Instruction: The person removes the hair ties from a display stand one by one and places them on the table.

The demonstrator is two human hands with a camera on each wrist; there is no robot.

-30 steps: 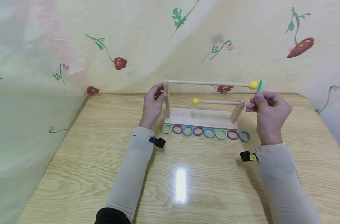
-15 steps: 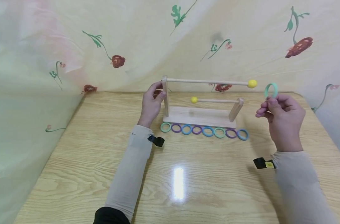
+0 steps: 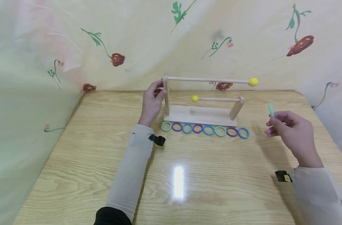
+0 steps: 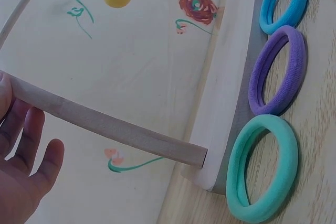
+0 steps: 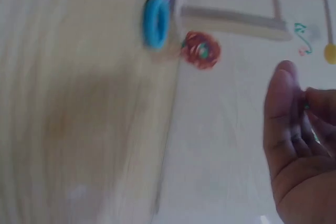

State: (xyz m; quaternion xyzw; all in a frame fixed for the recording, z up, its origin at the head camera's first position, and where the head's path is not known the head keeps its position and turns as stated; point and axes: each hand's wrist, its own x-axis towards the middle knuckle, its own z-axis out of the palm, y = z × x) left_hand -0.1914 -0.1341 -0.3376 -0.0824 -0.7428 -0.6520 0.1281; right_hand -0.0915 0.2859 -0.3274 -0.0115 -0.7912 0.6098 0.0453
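My left hand [image 3: 152, 103] grips the tall left post [image 3: 166, 97] of a wooden rack, fingers behind it and thumb near its front edge. A long upper rod [image 3: 207, 80] ends in a yellow ball [image 3: 253, 82]; a shorter lower rod [image 3: 218, 99] comes off the right post. Both rods are bare. Between thumb and fingers my right hand [image 3: 294, 134] pinches a mint green hair tie [image 3: 271, 111], seen edge-on above the table to the right of the rack. In the right wrist view the fingers hide almost all of that hair tie.
Along the front of the rack's base [image 3: 199, 115] lies a row of several hair ties, from a green hair tie [image 3: 166, 126] at the left to a blue hair tie [image 3: 243, 133] at the right. A flowered cloth [image 3: 148, 47] hangs behind the wooden table [image 3: 216, 175].
My right hand has moved right and down, away from the upper rod's yellow ball, carrying the green hair tie and turning it. The left hand stays on the post.
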